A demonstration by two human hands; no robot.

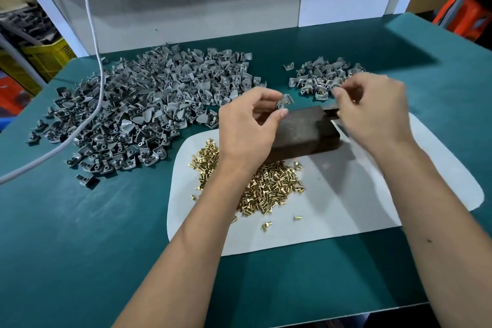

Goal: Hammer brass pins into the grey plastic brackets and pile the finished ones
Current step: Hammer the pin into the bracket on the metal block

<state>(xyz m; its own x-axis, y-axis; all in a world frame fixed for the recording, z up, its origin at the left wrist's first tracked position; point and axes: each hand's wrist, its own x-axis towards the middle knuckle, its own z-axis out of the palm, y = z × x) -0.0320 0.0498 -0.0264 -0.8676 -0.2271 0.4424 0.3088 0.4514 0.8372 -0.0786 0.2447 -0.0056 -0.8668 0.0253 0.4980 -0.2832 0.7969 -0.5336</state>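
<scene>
My left hand (249,125) pinches a pinned bracket (284,102) over the block (300,130); right hand (372,112) blurred, grip unclear; hammering likely next.

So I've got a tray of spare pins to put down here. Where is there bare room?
Bare green mat lies near-left, below the big bracket heap, and far right beyond the white sheet. The sheet's right half is free too. It is crowded around the dark block, the brass pins and both hands.
</scene>
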